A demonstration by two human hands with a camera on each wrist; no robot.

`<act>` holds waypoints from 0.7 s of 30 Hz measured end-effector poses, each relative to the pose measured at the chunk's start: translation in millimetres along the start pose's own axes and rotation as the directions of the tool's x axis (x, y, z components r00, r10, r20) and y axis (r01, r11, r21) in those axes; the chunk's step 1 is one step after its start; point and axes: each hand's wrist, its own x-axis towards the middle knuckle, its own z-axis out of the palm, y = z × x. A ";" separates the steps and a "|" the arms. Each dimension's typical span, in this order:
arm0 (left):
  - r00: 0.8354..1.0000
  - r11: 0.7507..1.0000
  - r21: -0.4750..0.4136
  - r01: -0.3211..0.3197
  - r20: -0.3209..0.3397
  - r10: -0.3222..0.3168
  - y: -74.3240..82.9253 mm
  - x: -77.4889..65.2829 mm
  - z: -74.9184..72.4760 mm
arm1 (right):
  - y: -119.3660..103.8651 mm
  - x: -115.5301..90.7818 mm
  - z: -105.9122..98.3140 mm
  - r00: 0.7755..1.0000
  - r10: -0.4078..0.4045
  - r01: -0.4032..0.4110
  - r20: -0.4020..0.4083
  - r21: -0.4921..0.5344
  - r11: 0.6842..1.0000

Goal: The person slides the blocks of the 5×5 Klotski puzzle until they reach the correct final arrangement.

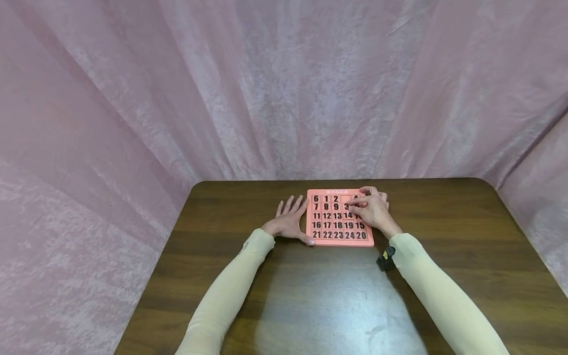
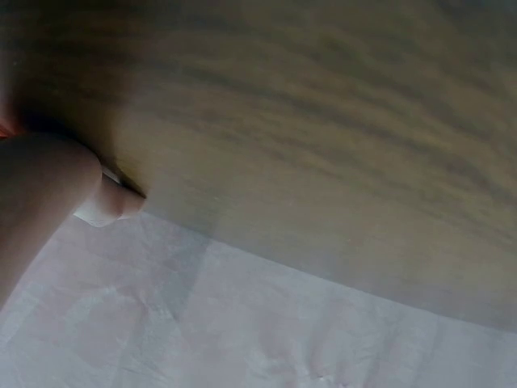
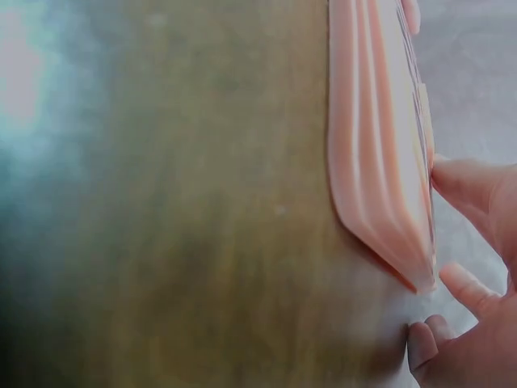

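Note:
A pink number sliding puzzle (image 1: 340, 242) lies flat near the table's far edge; its numbered tiles sit in rows, with a gap in the top row between 2 and 4. My left hand (image 1: 288, 222) rests spread along the puzzle's left side, thumb on the lower left corner. Over the upper right of the board is my right hand (image 1: 374, 212), thumb and index fingertips touching around the tile marked 3 (image 1: 346, 207). Part of the right column is hidden behind that hand. The right wrist view shows the puzzle's ridged side (image 3: 367, 137) beside the thumb.
The brown wooden table (image 1: 443, 222) has rounded far corners. Pink velvet curtains (image 1: 310, 98) hang behind it and at both sides. A small black device (image 1: 385, 260) sits at the right wrist, by the pale sleeve.

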 end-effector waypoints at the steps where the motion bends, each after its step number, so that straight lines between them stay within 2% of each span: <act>1: 1.000 1.000 0.004 0.003 0.002 -0.003 0.1 0.2 0.0 | 0.1 0.9 0.1 1.000 0.002 -0.002 0.000 -0.001 1.000; 9: 1.000 1.000 0.008 0.018 0.018 -0.018 1.4 1.0 -1.6 | -1.3 5.5 0.5 1.000 0.017 -0.017 -0.002 0.013 1.000; 21: 1.000 1.000 0.001 0.004 0.012 -0.004 0.1 0.5 -1.0 | -3.9 6.1 3.1 0.999 0.047 -0.047 0.001 0.006 0.999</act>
